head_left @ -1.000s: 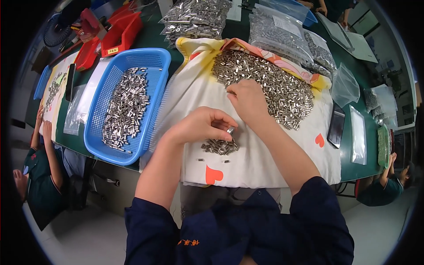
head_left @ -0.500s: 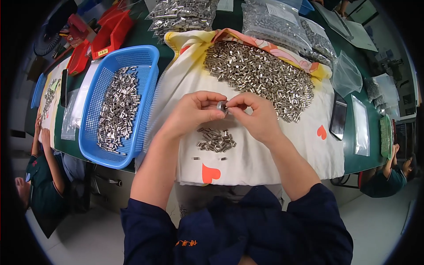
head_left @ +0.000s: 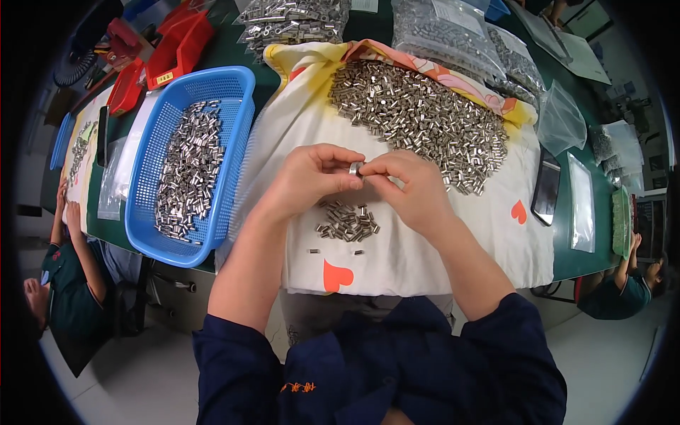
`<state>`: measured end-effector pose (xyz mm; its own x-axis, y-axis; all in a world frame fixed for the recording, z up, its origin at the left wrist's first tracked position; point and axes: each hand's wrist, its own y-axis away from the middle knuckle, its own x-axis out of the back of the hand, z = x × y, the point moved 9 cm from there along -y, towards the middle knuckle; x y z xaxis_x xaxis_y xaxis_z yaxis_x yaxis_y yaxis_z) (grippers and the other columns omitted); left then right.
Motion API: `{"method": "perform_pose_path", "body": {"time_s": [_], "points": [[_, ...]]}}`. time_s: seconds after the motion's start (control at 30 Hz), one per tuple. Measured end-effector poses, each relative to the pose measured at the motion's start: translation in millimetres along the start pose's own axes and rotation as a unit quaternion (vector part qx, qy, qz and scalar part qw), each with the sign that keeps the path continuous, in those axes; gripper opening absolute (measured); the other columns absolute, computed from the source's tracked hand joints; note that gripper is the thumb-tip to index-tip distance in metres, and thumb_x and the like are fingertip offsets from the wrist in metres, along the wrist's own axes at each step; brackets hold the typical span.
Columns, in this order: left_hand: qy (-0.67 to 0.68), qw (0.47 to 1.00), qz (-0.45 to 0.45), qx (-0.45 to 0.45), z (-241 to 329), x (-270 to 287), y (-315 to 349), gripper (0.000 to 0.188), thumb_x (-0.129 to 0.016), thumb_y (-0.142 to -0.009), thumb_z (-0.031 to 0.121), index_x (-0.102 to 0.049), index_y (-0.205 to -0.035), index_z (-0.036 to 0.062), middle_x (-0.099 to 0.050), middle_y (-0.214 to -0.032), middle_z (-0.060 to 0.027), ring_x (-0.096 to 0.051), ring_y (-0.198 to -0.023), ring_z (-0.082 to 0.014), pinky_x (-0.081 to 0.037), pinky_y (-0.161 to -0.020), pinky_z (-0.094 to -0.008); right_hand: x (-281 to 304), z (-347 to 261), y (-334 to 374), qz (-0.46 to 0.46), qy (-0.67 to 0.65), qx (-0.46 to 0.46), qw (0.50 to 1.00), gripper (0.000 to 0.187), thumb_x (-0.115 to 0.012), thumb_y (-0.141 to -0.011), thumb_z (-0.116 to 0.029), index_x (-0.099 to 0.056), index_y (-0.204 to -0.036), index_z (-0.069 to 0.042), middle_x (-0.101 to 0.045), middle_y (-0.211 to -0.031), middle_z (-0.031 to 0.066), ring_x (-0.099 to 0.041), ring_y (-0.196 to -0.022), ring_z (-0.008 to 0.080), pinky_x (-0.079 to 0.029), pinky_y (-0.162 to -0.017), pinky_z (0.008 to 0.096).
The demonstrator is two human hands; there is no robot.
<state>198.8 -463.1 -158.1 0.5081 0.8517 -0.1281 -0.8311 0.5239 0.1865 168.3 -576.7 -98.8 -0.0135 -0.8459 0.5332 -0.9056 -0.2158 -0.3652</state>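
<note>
Between the thumb and fingers of my left hand (head_left: 304,180) is a round metal ring-shaped part (head_left: 353,168), held above the cloth. My right hand (head_left: 414,188) is closed in a pinch right against the ring's right side; whatever sits in its fingertips is too small and hidden to name. Just below the hands lies a small heap of short silver metal cylinders (head_left: 347,223). Two single cylinders, one at the left (head_left: 314,251) and one at the right (head_left: 358,252), lie apart nearer to me. A large heap of similar cylinders (head_left: 418,117) spreads beyond my hands.
A blue plastic basket (head_left: 244,131) with more cylinders stands at the left. White cloth (head_left: 489,248) covers the table. Bags of metal parts (head_left: 446,39) line the back; a phone (head_left: 545,188) lies at the right. Red bins (head_left: 180,49) stand far left. Other people sit at both sides.
The ring in my fingers has turned slightly, and my right fingertips have shifted a little against it. The view has moved very slightly; the heaps look the same.
</note>
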Motion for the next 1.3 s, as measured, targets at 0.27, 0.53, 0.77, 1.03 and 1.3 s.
{"method": "perform_pose_path", "body": {"time_s": [0.27,0.53,0.77,1.03,1.3], "points": [[-0.044,0.994,-0.086,0.057,-7,-11,7,0.032,-0.066,-0.069,-0.005,-0.058,-0.1,-0.0035,-0.062,-0.088,-0.0054,-0.058,-0.079,-0.0086,-0.047,-0.071,-0.0205,13,36,-4,-0.034,-0.029,-0.146,0.988,0.012,-0.064,-0.07,-0.01,-0.062,-0.081,-0.004,-0.06,-0.075,0.0074,-0.057,-0.067,0.0213,-0.046,-0.062,0.03],[-0.059,0.988,-0.138,0.043,-4,-22,11,0.033,-0.068,-0.068,-0.006,-0.059,-0.099,-0.0026,-0.062,-0.091,-0.0047,-0.058,-0.081,-0.0082,-0.047,-0.072,-0.0218,7,25,-16,0.08,0.312,0.051,0.945,0.011,-0.064,-0.069,-0.009,-0.066,-0.079,-0.011,-0.053,-0.077,0.0041,-0.049,-0.078,0.0238,-0.04,-0.071,0.0353],[-0.068,0.993,-0.098,0.027,-5,-13,5,0.03,-0.065,-0.071,-0.004,-0.058,-0.1,-0.0025,-0.062,-0.088,-0.0041,-0.057,-0.078,-0.0077,-0.048,-0.071,-0.0213,2,29,-17,0.056,0.31,0.02,0.949,0.01,-0.064,-0.067,-0.01,-0.065,-0.077,-0.01,-0.053,-0.077,0.0037,-0.049,-0.08,0.0239,-0.039,-0.074,0.037],[0.043,0.999,0.0,0.019,-1,4,0,0.037,-0.065,-0.07,-0.004,-0.054,-0.106,-0.0022,-0.061,-0.09,-0.0047,-0.058,-0.081,-0.0099,-0.047,-0.074,-0.0219,3,24,-1,0.013,-0.075,-0.125,0.989,0.008,-0.06,-0.073,-0.005,-0.062,-0.081,-0.004,-0.061,-0.08,0.0048,-0.056,-0.07,0.0144,-0.044,-0.064,0.025],[0.047,0.999,-0.017,-0.008,1,2,1,0.034,-0.066,-0.072,0.0,-0.055,-0.104,-0.004,-0.062,-0.087,-0.0072,-0.059,-0.079,-0.0103,-0.047,-0.071,-0.0207,-6,14,1,-0.006,-0.061,-0.13,0.99,0.01,-0.063,-0.07,-0.008,-0.062,-0.079,-0.004,-0.062,-0.076,0.0062,-0.059,-0.07,0.0171,-0.046,-0.063,0.0264]]}}
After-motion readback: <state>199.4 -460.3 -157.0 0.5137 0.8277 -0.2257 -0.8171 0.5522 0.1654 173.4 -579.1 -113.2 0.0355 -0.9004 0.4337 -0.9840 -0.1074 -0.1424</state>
